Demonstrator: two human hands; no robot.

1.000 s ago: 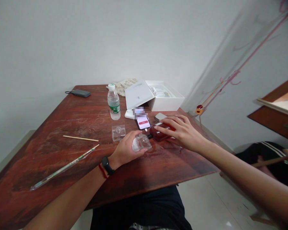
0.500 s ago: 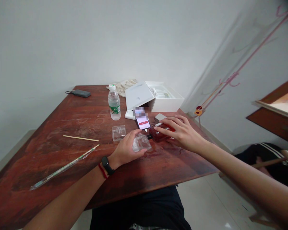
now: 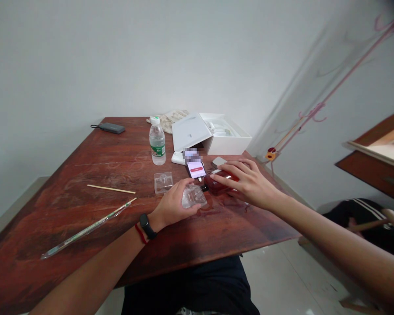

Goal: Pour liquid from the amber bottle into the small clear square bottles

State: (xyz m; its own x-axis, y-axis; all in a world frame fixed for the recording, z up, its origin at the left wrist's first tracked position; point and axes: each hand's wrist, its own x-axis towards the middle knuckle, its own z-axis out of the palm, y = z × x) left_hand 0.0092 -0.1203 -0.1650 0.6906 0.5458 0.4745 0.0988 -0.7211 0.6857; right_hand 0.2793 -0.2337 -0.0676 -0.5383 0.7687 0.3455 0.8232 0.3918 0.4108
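Observation:
My left hand (image 3: 170, 206) is curled round a small clear glass bottle (image 3: 193, 195) that rests on the dark red wooden table (image 3: 85, 175). My right hand (image 3: 248, 183) lies over a dark red bottle (image 3: 216, 184) lying on its side, fingers wrapped on it. The red bottle's black neck points at the clear bottle and almost touches it. A second clear glass piece (image 3: 163, 182) sits just left of my left hand. A black band and a red cord circle my left wrist.
A phone (image 3: 195, 168) with a lit screen lies behind the bottles. A plastic water bottle (image 3: 157, 141) stands mid-table. An open white box (image 3: 213, 133) sits at the back right. A thin wooden stick (image 3: 110, 189), a long clear glass tube (image 3: 85, 229) and a grey power bank (image 3: 110, 127) lie to the left.
Almost nothing has moved; both hands stay on their bottles, and the view has shifted slightly.

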